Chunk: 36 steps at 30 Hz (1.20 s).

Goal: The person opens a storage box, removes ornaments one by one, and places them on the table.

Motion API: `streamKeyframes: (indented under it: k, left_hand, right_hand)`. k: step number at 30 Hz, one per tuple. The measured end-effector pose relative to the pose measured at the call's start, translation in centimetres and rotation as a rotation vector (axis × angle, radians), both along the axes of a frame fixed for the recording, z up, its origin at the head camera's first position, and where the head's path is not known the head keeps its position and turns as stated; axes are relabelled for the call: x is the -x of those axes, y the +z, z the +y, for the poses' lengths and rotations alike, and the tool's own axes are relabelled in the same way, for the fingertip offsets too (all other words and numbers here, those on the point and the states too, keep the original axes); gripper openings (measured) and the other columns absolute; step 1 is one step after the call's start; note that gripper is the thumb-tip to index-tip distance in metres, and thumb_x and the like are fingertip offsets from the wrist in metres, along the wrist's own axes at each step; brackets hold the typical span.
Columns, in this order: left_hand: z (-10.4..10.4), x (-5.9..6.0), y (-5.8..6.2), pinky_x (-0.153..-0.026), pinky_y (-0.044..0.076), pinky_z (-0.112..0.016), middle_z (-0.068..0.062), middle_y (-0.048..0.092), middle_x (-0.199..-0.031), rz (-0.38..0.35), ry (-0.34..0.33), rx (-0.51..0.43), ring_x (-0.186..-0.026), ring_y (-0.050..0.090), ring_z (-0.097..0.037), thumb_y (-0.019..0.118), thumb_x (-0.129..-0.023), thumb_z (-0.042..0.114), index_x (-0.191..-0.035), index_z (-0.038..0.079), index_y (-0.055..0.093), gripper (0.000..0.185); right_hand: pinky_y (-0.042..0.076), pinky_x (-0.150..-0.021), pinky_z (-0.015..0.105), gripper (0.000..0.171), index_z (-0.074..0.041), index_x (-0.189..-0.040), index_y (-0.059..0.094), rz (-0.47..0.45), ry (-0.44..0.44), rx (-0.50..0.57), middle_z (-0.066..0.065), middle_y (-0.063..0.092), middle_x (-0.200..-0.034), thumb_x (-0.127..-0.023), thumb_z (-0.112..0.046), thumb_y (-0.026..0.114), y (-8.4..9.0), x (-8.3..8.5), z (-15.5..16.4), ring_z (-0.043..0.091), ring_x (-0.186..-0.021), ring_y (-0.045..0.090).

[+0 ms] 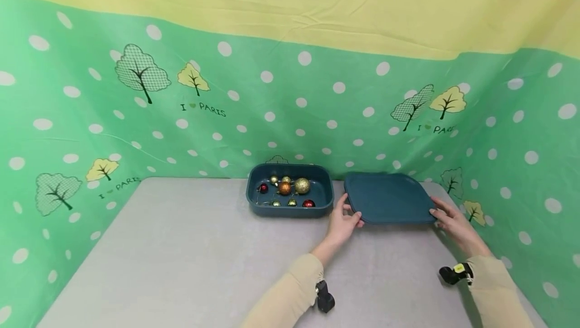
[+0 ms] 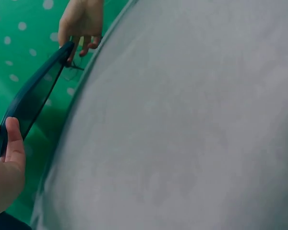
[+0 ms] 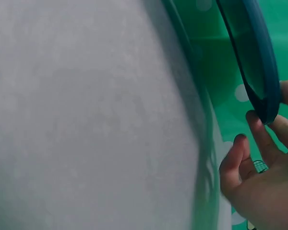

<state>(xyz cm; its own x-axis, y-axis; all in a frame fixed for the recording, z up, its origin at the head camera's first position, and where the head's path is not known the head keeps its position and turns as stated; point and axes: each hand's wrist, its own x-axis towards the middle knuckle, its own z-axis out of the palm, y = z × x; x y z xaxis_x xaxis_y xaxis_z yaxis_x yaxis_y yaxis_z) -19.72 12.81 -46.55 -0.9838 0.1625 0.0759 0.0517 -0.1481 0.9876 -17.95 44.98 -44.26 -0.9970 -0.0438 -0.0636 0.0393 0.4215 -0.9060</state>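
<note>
A dark blue lid (image 1: 389,198) is held off the table by both hands, to the right of a matching box. My left hand (image 1: 341,222) grips its left edge with thumb and fingers. At the opposite edge, my right hand (image 1: 457,224) pinches the rim; the right wrist view shows fingertips on either side of the lid (image 3: 269,62). The dark blue box (image 1: 290,212) stands uncovered just left of my left hand. Inside lie several small baubles, among them a large glittery gold bauble (image 1: 302,186), an orange bauble (image 1: 284,188) and a red bauble (image 1: 308,203).
A pale grey cloth covers the table (image 1: 181,252). Green and yellow printed fabric (image 1: 281,101) hangs behind it and along both sides. The box stands at the table's back edge, close to the fabric.
</note>
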Motion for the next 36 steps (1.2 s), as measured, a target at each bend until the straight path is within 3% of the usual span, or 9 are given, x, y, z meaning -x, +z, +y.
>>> streamKeyframes:
  k: [8, 13, 17, 19, 21, 23, 27, 30, 36]
  left_hand:
    - [0.1, 0.9, -1.8, -0.064, 0.055, -0.025, -0.010, 0.050, -0.107, -0.070, 0.026, -0.025, -0.065, 0.066, -0.017, 0.063, -0.087, -0.008, -0.146, -0.006, 0.030, 0.068]
    - [0.1, 1.3, -2.0, -0.066, 0.056, -0.027, -0.014, 0.048, -0.117, -0.112, 0.020, 0.039, -0.069, 0.068, -0.023, 0.067, -0.084, -0.008, -0.147, -0.007, 0.028, 0.074]
    - [-0.1, 1.1, -2.0, -0.068, 0.056, -0.026, -0.014, 0.047, -0.116, -0.079, 0.016, 0.069, -0.074, 0.069, -0.025, 0.069, -0.084, -0.006, -0.147, -0.007, 0.030, 0.074]
    - [-0.2, 1.0, -1.9, -0.074, 0.055, -0.028, -0.014, 0.047, -0.114, -0.055, 0.028, 0.108, -0.084, 0.067, -0.023, 0.070, -0.084, -0.004, -0.146, -0.007, 0.032, 0.073]
    - [-0.3, 0.8, -1.7, -0.087, 0.052, -0.033, -0.017, 0.048, -0.118, -0.025, 0.049, 0.161, -0.103, 0.061, -0.026, 0.072, -0.083, 0.000, -0.145, -0.008, 0.034, 0.073]
    - [-0.4, 0.7, -1.6, -0.099, 0.043, -0.038, -0.021, 0.048, -0.124, 0.001, 0.067, 0.215, -0.120, 0.049, -0.031, 0.074, -0.083, 0.005, -0.143, -0.010, 0.035, 0.074]
    - [-0.6, 0.4, -1.3, -0.108, 0.030, -0.049, -0.030, 0.030, -0.146, -0.040, 0.048, 0.257, -0.138, 0.024, -0.041, 0.072, -0.086, 0.015, -0.146, -0.007, 0.032, 0.075]
    - [-0.9, 0.0, -1.1, -0.108, 0.031, -0.050, -0.033, 0.024, -0.148, -0.055, 0.021, 0.256, -0.138, 0.024, -0.042, 0.070, -0.088, 0.020, -0.146, -0.006, 0.034, 0.072]
    - [-2.6, -0.9, -0.1, -0.105, 0.035, -0.046, -0.027, 0.039, -0.142, -0.108, -0.058, 0.187, -0.132, 0.036, -0.037, 0.070, -0.087, 0.019, -0.144, -0.002, 0.039, 0.068]
  right_hand:
    - [0.039, -0.056, 0.027, 0.070, 0.005, -0.152, 0.013, -0.047, -0.021, -0.055, 0.034, 0.015, -0.149, -0.103, -0.032, 0.047, -0.9, 0.7, -0.8, 0.009, -0.061, 0.039]
    - [0.040, -0.055, 0.029, 0.068, 0.007, -0.151, 0.016, -0.053, -0.022, -0.130, 0.037, 0.019, -0.147, -0.103, -0.032, 0.047, -1.0, 0.8, -1.1, 0.013, -0.058, 0.039]
    - [0.046, -0.081, 0.043, 0.072, 0.007, -0.151, 0.013, -0.080, -0.002, -0.163, 0.038, 0.013, -0.149, -0.103, -0.033, 0.047, -1.1, 1.0, -1.2, 0.036, -0.102, 0.053]
    - [0.038, -0.094, 0.057, 0.074, 0.006, -0.151, 0.010, -0.089, 0.016, -0.156, 0.039, 0.009, -0.150, -0.103, -0.033, 0.048, -1.1, 1.1, -1.2, 0.051, -0.127, 0.033]
    - [0.035, -0.100, 0.056, 0.074, 0.006, -0.152, 0.007, -0.094, 0.023, -0.139, 0.038, 0.007, -0.151, -0.103, -0.031, 0.048, -1.1, 1.3, -1.3, 0.055, -0.134, 0.015]
    - [0.040, -0.098, 0.043, 0.072, 0.005, -0.152, 0.007, -0.087, 0.015, -0.127, 0.037, 0.007, -0.151, -0.103, -0.030, 0.047, -1.0, 1.2, -1.3, 0.052, -0.135, 0.017]
    - [0.043, -0.081, 0.016, 0.068, 0.007, -0.151, 0.010, -0.037, 0.003, -0.068, 0.036, 0.013, -0.151, -0.104, -0.027, 0.044, -0.9, 0.7, -0.8, 0.016, -0.119, 0.047]
    - [0.045, -0.081, 0.014, 0.065, 0.010, -0.150, 0.012, 0.001, 0.009, -0.013, 0.037, 0.018, -0.148, -0.105, -0.026, 0.043, -0.9, 0.1, -0.5, -0.007, -0.098, 0.048]
    - [0.050, -0.080, 0.021, 0.060, 0.013, -0.146, 0.019, 0.054, 0.024, 0.008, 0.039, 0.023, -0.143, -0.105, -0.023, 0.043, 0.0, -0.7, -1.8, -0.005, -0.096, 0.055]
